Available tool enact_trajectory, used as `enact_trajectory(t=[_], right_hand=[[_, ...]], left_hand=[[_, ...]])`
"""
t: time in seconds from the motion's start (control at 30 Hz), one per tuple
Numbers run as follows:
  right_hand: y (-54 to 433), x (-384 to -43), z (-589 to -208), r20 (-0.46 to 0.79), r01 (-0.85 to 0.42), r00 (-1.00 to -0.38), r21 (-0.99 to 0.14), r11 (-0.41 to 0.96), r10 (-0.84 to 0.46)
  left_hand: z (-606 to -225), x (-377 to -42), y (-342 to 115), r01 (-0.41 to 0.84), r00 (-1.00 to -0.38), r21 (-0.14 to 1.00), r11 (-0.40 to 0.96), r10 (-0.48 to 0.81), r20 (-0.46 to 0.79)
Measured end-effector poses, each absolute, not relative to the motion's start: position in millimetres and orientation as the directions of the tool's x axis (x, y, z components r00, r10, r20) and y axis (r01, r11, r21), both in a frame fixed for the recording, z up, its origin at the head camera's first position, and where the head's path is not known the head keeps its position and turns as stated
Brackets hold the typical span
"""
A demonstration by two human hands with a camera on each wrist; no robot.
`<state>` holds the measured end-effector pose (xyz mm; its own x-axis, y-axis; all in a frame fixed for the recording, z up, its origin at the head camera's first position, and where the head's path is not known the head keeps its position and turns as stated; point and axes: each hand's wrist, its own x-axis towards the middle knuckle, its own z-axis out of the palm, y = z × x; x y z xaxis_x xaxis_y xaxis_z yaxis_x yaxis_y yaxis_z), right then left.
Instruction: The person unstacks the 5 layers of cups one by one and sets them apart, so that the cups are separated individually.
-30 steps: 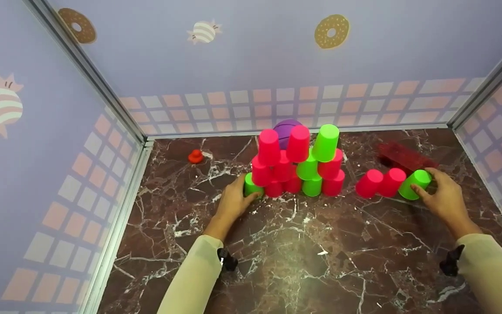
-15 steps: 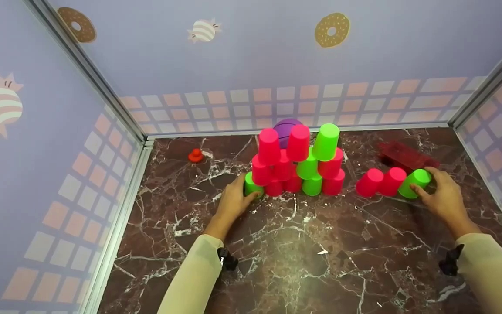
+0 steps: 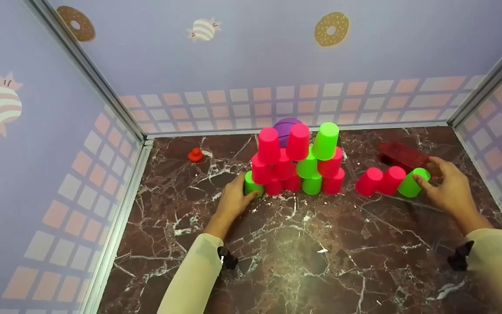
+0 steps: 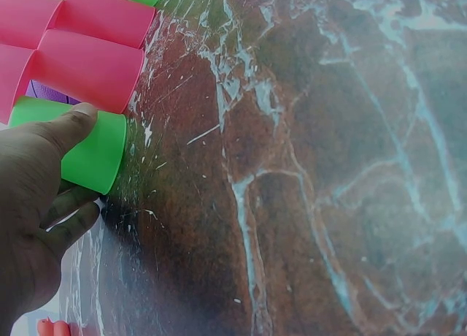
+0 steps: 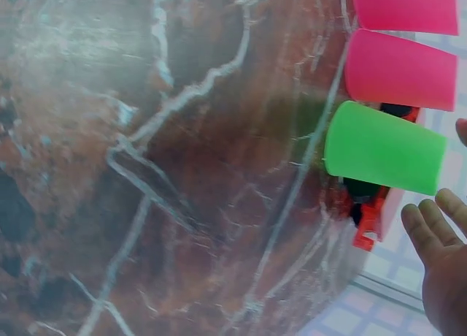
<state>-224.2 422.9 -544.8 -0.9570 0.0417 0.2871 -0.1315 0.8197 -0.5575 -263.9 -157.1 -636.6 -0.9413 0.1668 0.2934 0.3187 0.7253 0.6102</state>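
Note:
A stack of upturned pink and green cups (image 3: 296, 161) stands at the middle back of the marble floor. At its bottom left corner my left hand (image 3: 235, 199) grips a green cup (image 3: 251, 185). In the left wrist view the thumb lies on top of this green cup (image 4: 95, 153) and the fingers (image 4: 69, 219) curl beneath it. To the right stand two pink cups (image 3: 379, 181) and another green cup (image 3: 411, 184) in a row. My right hand (image 3: 447, 187) is spread just behind that green cup (image 5: 383, 146), fingers (image 5: 423, 223) straight and slightly off it.
A red see-through box (image 3: 401, 155) lies behind the right row, under my right fingers. A purple ball (image 3: 286, 126) sits behind the stack. A small red toy (image 3: 195, 155) is at the back left. Patterned walls (image 3: 251, 65) close in the back and both sides.
My right hand has drawn back a little to the right and loosened off the right green cup. My left hand and the stack have stayed put.

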Motion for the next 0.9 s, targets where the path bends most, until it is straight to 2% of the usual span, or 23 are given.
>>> enact_trajectory(t=[0.23, 0.37, 0.6, 0.8, 0.9], right_hand=[[411.3, -234.4, -519.9, 0.313, -0.155, -0.949, -0.536, 0.830, 0.025], [396.2, -241.2, -502.2, 0.341, -0.203, -0.940, -0.534, 0.821, -0.010], [353.9, -257.1, -466.9, 0.423, -0.338, -0.899, -0.500, 0.797, -0.116], [311.7, -268.4, -443.7, 0.419, -0.409, -0.884, -0.480, 0.776, -0.207], [292.7, -271.8, -437.2, 0.420, -0.447, -0.872, -0.471, 0.761, -0.253]], left_hand=[[-601.7, -250.2, -147.0, 0.240, -0.969, 0.626, 0.742, 0.146, 0.198], [-599.8, -249.2, -146.0, 0.227, -0.973, 0.615, 0.755, 0.144, 0.183], [-611.4, -253.7, -150.1, 0.272, -0.960, 0.627, 0.730, 0.159, 0.231], [-601.4, -248.3, -146.4, 0.227, -0.973, 0.622, 0.749, 0.142, 0.184], [-601.7, -246.8, -146.2, 0.237, -0.970, 0.622, 0.746, 0.142, 0.200]])
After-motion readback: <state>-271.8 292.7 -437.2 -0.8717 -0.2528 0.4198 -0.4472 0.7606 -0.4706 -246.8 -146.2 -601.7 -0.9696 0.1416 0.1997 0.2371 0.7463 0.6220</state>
